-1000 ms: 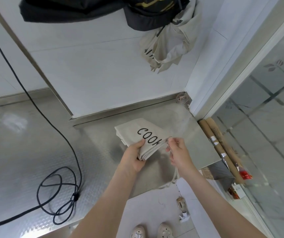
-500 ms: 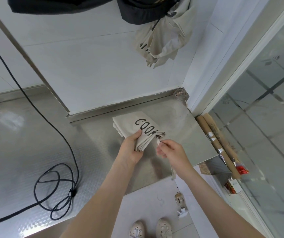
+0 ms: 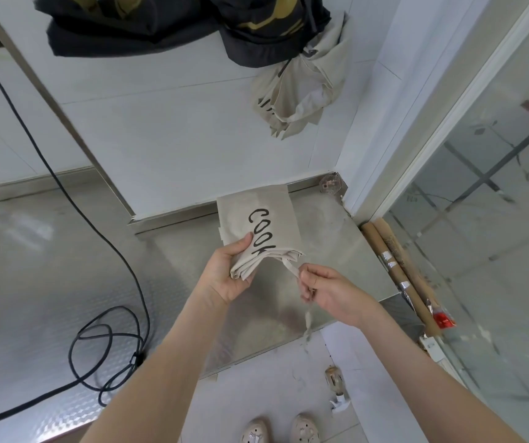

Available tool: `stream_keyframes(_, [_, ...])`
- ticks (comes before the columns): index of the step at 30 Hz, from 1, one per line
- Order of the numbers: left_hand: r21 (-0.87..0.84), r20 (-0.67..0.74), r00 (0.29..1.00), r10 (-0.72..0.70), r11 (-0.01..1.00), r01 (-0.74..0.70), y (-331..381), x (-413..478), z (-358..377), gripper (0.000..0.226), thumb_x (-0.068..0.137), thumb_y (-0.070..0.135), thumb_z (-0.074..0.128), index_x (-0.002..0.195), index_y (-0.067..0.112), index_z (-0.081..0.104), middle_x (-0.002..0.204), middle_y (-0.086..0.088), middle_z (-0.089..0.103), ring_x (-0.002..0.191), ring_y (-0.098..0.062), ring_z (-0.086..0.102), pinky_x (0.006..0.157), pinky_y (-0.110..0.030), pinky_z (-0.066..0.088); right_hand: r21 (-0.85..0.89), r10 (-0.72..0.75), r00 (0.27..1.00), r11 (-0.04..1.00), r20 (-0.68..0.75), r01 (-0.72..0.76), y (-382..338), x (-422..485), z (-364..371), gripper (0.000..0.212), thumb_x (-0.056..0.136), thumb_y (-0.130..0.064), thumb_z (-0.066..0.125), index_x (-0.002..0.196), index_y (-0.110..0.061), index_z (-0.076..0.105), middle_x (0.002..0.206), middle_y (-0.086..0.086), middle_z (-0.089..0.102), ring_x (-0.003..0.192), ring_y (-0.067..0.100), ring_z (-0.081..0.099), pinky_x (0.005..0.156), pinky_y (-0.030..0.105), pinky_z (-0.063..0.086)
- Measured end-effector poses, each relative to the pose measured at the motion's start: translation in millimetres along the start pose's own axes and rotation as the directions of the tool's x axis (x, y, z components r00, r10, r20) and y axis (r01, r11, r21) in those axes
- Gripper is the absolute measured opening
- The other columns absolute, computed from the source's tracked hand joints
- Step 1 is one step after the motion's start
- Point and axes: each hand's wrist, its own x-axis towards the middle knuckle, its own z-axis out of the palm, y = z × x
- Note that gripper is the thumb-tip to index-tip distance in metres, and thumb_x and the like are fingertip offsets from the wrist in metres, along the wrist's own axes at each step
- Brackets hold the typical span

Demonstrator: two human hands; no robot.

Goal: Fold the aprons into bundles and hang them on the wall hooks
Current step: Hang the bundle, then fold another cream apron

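Folded beige apron (image 3: 258,219) held over the steel table (image 3: 359,260).
Its bunched near end, below black "COOK" lettering, is gripped by the left hand (image 3: 224,278), fingers curled round it; its thin strap (image 3: 289,266) is pinched by the right hand (image 3: 333,290).

We reach both bare forearms forward from below. Our left hand (image 3: 229,273) lies palm-up, thumb on top, gripping the apron (image 3: 266,206) by its near end. Our right hand (image 3: 332,290), just beside it, pinches the strap (image 3: 289,267) between thumb and curled fingers. The hands do not touch.
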Motion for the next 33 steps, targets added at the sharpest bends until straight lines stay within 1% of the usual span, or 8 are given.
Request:
stream_keyframes(4, [-0.004, -0.008, 1.0, 0.023, 1.0, -0.023, 3, -3, 2, 0.034, 0.093, 0.007, 0.051, 0.071, 0.0, 0.076, 0.08, -0.01, 0.074, 0.067, -0.017, 0.072, 0.053, -0.022, 0.056, -0.03, 0.061, 0.996, 0.998, 0.063, -0.059, -11, -5, -1, 0.027, 0.098, -0.019, 0.041, 0.086, -0.005, 0.061, 0.063, -0.003, 0.048, 0.056, 0.009, 0.035, 0.059, 0.023, 0.029])
stream_keyframes(8, [0.027, -0.057, 0.996, 0.068, 0.997, -0.067, 4, -4, 7, 0.027, 0.095, 0.009, 0.053, 0.081, 0.001, 0.075, 0.083, -0.009, 0.074, 0.071, -0.017, 0.072, 0.058, -0.023, 0.057, -0.2, 0.061, 0.998, 0.978, 0.028, -0.055, -18, -7, 2, 0.023, 0.1, -0.008, 0.043, 0.098, -0.009, 0.065, 0.068, -0.014, 0.061, 0.061, 0.005, 0.038, 0.061, 0.016, 0.034])
stream_keyframes(13, [0.054, 0.0, 0.999, 0.053, 0.997, -0.052, 4, -5, 11, 0.029, 0.091, 0.008, 0.054, 0.074, 0.002, 0.076, 0.079, -0.008, 0.074, 0.068, -0.015, 0.072, 0.054, -0.021, 0.055, -0.502, 0.095, 0.995, 0.863, 0.039, -0.062, -23, -3, 13, 0.023, 0.1, -0.016, 0.046, 0.085, -0.013, 0.064, 0.065, -0.007, 0.053, 0.059, 0.008, 0.043, 0.06, 0.018, 0.037])
stream_keyframes(16, [0.222, 0.152, 0.986, -0.074, 0.974, 0.039, 7, -20, 14, 0.016, 0.066, 0.004, 0.076, 0.081, -0.002, 0.076, 0.085, -0.014, 0.074, 0.074, -0.022, 0.073, 0.058, -0.026, 0.057, -0.659, 0.185, 0.982, 0.735, -0.029, -0.158, -29, 0, 10, 0.031, 0.099, -0.018, 0.045, 0.07, -0.015, 0.055, 0.056, -0.005, 0.048, 0.051, 0.009, 0.042, 0.059, 0.021, 0.038])
stream_keyframes(20, [0.604, 0.176, 0.928, -0.327, 0.781, 0.16, 14, -25, 1, 0.064, 0.031, 0.015, 0.097, 0.089, -0.001, 0.075, 0.093, -0.018, 0.072, 0.081, -0.029, 0.072, 0.064, -0.037, 0.059, -0.744, 0.198, 0.966, 0.619, -0.165, -0.254, -45, 2, 0, 0.042, 0.088, -0.004, 0.039, 0.047, -0.013, 0.041, 0.043, 0.0, 0.042, 0.043, 0.011, 0.037, 0.056, 0.019, 0.037])
stream_keyframes(25, [0.76, 0.089, 0.895, -0.437, 0.61, 0.222, 22, -25, -17, 0.081, 0.031, 0.024, 0.098, 0.102, 0.003, 0.067, 0.098, -0.016, 0.072, 0.085, -0.028, 0.071, 0.07, -0.037, 0.06, -0.51, 0.206, 0.951, 0.807, -0.228, -0.297, -62, 11, -24, 0.029, 0.09, 0.005, 0.036, 0.068, -0.012, 0.044, 0.047, -0.001, 0.028, 0.043, 0.012, 0.023, 0.045, 0.023, 0.028])
stream_keyframes(29, [0.861, -0.022, 0.845, -0.534, 0.42, 0.288, 27, -22, -27, 0.062, 0.05, 0.021, 0.093, 0.105, 0.004, 0.067, 0.104, -0.015, 0.072, 0.09, -0.027, 0.071, 0.073, -0.035, 0.058, -0.489, 0.249, 0.941, 0.806, -0.23, -0.333, -79, 17, -35, 0.029, 0.095, -0.035, 0.057, 0.078, -0.014, 0.047, 0.045, -0.007, 0.023, 0.043, 0.01, 0.019, 0.045, 0.022, 0.022])
stream_keyframes(33, [0.904, -0.181, 0.89, -0.419, 0.286, 0.318, 23, -9, -33, 0.015, 0.087, 0.007, 0.065, 0.103, 0.008, 0.065, 0.095, -0.008, 0.074, 0.085, -0.022, 0.071, 0.076, -0.034, 0.058, -0.571, 0.216, 0.959, 0.77, -0.185, -0.284, -83, 20, -32, 0.025, 0.093, -0.033, 0.06, 0.082, -0.012, 0.052, 0.053, -0.006, 0.03, 0.045, 0.007, 0.022, 0.043, 0.02, 0.019])
